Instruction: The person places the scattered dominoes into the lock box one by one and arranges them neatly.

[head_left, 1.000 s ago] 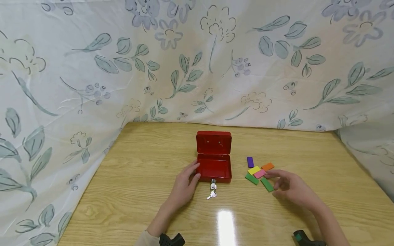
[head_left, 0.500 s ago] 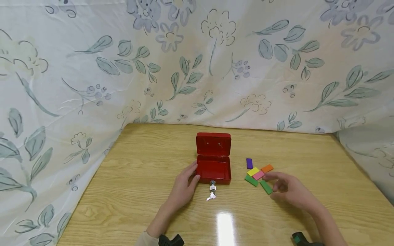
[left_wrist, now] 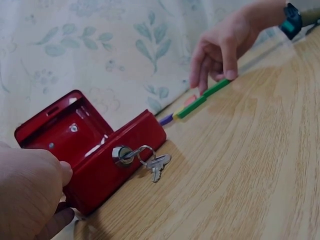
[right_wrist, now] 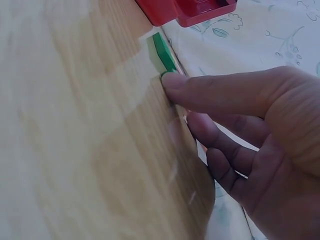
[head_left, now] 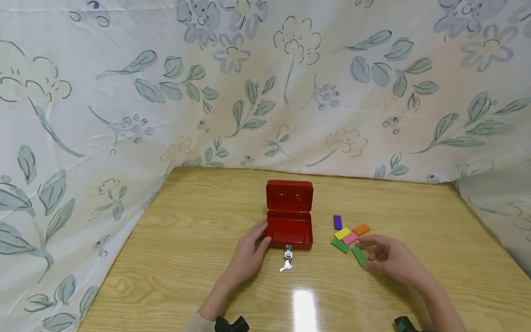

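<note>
A small red cash box (head_left: 290, 230) stands with its lid raised, a lock with keys (left_wrist: 157, 162) on its front. My left hand (head_left: 248, 252) holds the box at its left side, fingertips at the rim and thumb by the front corner. My right hand (head_left: 392, 259) spans a green block (head_left: 359, 256) lying on the table, the thumb at its near end and the index finger by its far end. In the right wrist view the thumb (right_wrist: 175, 82) covers the end of this green block (right_wrist: 162, 52).
Beside the right hand lie a second green block (head_left: 340, 245), a yellow block (head_left: 342, 233), a pink block (head_left: 350, 238), an orange block (head_left: 361, 229) and a purple block (head_left: 338, 222). A floral cloth (head_left: 249, 92) hangs behind the wooden table (head_left: 186, 230).
The green block at my right hand has slid slightly toward me, away from the pink one, and the thumb has come onto its near end. The left hand stays at the box.
</note>
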The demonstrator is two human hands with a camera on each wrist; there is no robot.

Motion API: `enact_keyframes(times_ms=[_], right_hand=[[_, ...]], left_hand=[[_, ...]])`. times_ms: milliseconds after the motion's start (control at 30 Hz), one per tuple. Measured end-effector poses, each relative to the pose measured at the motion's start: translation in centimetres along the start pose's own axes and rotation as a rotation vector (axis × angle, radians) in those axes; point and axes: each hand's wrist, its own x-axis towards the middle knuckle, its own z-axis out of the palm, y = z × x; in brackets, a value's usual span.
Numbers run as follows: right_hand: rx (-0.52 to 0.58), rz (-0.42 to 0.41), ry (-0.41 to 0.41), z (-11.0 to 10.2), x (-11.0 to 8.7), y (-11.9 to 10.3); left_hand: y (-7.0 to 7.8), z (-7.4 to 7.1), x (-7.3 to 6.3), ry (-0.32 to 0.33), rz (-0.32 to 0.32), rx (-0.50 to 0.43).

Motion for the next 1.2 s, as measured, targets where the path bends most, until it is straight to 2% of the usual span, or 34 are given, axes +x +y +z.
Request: enact_keyframes(times_ms=[267, 533, 800, 1200], right_hand=[[-0.046, 0.009, 0.049, 0.4, 0.1, 0.0], [-0.026, 0.018, 0.083, 0.5, -0.2, -0.6], [-0.134, 0.001, 0.184, 0.4, -0.2, -1.0], [-0.13, -0.007, 0.233, 0.3, -0.3, -0.9]], left_hand=[[0.1, 0.0, 0.0, -0.004, 0.0, 0.005], [0.1, 0.0, 0.0, -0.005, 0.007, 0.004], [-0.1, 0.0, -0.1, -0.009, -0.019, 0.006], [0.0, 0.0, -0.1, -0.007, -0.019, 0.015]])
